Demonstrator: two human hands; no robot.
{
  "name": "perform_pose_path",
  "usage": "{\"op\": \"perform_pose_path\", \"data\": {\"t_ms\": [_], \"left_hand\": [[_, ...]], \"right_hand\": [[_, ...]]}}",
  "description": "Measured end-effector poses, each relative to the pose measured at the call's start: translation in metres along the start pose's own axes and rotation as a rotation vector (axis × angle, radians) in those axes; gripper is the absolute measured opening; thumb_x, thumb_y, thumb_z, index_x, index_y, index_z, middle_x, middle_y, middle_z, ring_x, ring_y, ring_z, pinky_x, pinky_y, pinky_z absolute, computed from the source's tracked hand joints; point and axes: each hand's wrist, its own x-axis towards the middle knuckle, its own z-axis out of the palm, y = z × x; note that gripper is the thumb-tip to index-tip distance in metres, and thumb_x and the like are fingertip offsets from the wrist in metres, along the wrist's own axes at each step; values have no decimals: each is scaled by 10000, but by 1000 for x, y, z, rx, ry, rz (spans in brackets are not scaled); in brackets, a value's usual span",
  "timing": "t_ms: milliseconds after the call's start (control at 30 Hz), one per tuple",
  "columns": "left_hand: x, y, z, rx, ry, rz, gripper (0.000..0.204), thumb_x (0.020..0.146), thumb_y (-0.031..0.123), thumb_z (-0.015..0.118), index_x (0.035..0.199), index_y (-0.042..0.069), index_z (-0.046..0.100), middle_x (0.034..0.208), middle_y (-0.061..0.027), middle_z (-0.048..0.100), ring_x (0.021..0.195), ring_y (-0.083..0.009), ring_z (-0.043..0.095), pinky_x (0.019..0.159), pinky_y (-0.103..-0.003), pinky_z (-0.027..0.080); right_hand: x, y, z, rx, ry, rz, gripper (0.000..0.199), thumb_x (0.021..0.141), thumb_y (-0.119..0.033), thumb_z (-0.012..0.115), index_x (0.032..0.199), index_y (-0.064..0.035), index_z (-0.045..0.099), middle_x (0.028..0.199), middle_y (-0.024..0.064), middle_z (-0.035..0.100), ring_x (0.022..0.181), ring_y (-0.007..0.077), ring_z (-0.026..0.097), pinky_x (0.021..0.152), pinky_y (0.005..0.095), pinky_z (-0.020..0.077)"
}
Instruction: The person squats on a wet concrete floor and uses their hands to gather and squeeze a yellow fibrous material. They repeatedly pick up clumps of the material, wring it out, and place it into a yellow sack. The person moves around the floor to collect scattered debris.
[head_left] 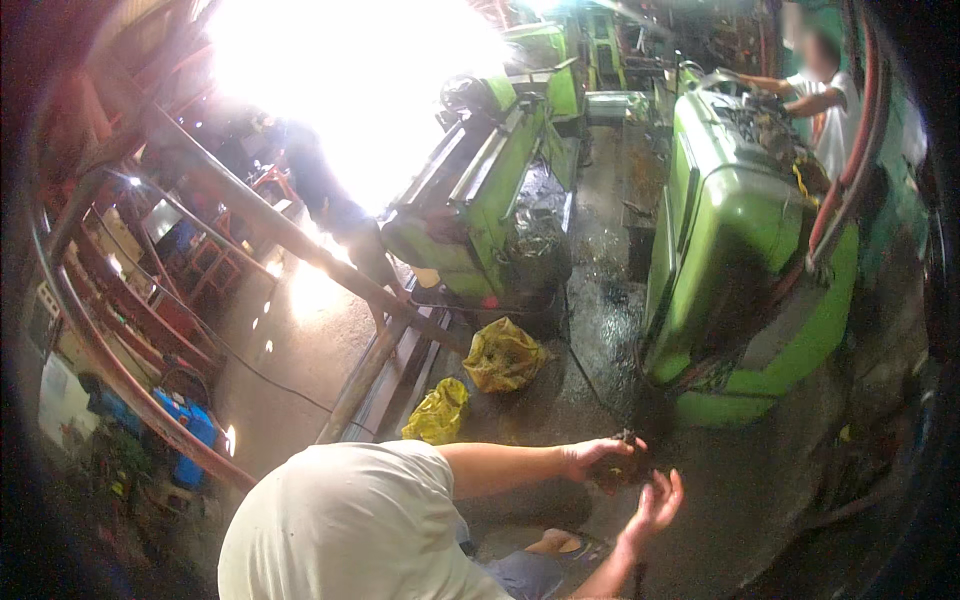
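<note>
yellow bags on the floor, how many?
2. One yellow bag lies at the foot of the middle green machine; the other yellow bag lies lower left of it, beside the metal beams. More may be hidden behind machines.

glossy green metal machine (740, 230), crinkled yellow plastic bag (503, 355)

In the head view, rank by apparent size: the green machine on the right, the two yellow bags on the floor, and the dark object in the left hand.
1. Green machine.
2. Two yellow bags: look alike, unranked.
3. Dark object in left hand.
</note>
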Motion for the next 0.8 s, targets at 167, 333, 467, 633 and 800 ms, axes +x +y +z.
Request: {"op": "perform_pose_path", "data": {"t_ms": [167, 333, 467, 633, 800], "left_hand": [[24, 31, 16, 108, -3, -29, 508, 940, 434, 655, 1389, 275, 481, 1095, -47, 626, 997, -246, 635, 713, -461, 580], [85, 44, 32, 161, 27, -76, 432, 936, 436, 646, 1326, 280, 545, 968, -6, 613, 830, -208, 637, 648, -445, 570], [86, 54, 59, 158, 46, -28, 412, 945, 423, 629, 1321, 269, 555, 928, 24, 619, 771, -179, 630, 614, -424, 546], [121, 47, 55, 94, 73, -127, 269, 957, 429, 595, 1140, 251, 675, 902, 33, 696, 697, -177, 650, 551, -402, 526], [147, 65, 94, 111, 135, -167, 363, 916, 485, 594, 1096, 194, 715, 923, -24, 732, 760, -223, 665, 735, -447, 543]], "right_hand": [[28, -4, -75, -142, 93, 170, 516, 909, -121, 637, 1410, -109, 514, 1201, 46, 611, 1058, 153, 545, 874, 304, 417], [97, 45, -157, -185, 115, 42, 537, 897, -75, 641, 1412, -44, 490, 1196, 83, 613, 976, 201, 582, 906, 368, 468], [109, -103, -34, -336, 155, -48, 392, 959, -10, 564, 1348, -65, 556, 1137, 27, 538, 1034, 150, 504, 998, 334, 405], [138, -126, 9, -524, -301, -122, 417, 897, 32, 628, 1309, -22, 596, 1089, 68, 648, 925, 168, 588, 859, 329, 494], [144, -149, 9, -344, -85, -44, 418, 916, 0, 646, 1331, -27, 601, 1109, 76, 665, 1042, 187, 619, 938, 332, 493]]}}
